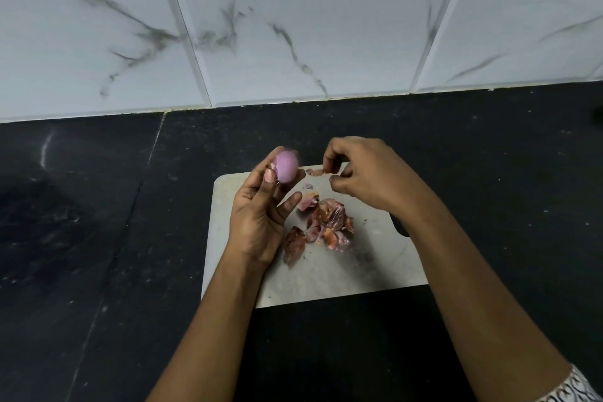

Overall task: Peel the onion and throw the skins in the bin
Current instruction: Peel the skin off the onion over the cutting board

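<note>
I log: left hand [261, 215], centre frame, fingers curled round the peeled pink onion [286, 170], held above the upper left corner of the cutting board [326, 274]. Right hand [368, 173], just right of it, pinches a skin scrap [318, 172] between curled thumb and forefinger. Skin pile [326, 225] lies mid-board.

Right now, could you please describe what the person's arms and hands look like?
The left hand and the right hand are bare: no gloves, rings or watch show. The forearms are uncovered. Only by the right arm, at the frame's lower right corner, shows a white sleeve edge with a dark curly pattern.
</note>
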Motion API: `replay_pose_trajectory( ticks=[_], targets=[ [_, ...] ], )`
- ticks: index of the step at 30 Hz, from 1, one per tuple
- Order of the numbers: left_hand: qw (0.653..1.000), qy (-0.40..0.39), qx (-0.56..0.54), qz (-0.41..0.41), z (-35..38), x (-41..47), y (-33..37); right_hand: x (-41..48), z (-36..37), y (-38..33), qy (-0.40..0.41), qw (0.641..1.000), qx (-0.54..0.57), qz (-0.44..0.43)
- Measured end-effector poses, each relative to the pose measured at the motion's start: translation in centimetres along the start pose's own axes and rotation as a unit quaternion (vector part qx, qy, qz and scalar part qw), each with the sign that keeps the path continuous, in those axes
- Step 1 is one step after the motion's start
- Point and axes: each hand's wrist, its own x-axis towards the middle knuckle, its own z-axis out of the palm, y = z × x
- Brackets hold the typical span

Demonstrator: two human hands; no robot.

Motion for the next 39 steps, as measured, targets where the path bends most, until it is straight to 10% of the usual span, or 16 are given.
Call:
replay_pose_trajectory(
  ticks=[39],
  targets=[
    [0.987, 0.013, 0.12, 0.103, -0.2, 0.0, -0.6, 0.0, 0.2, -0.6, 0.115, 0.962, 0.223, -0.108]
  ],
)
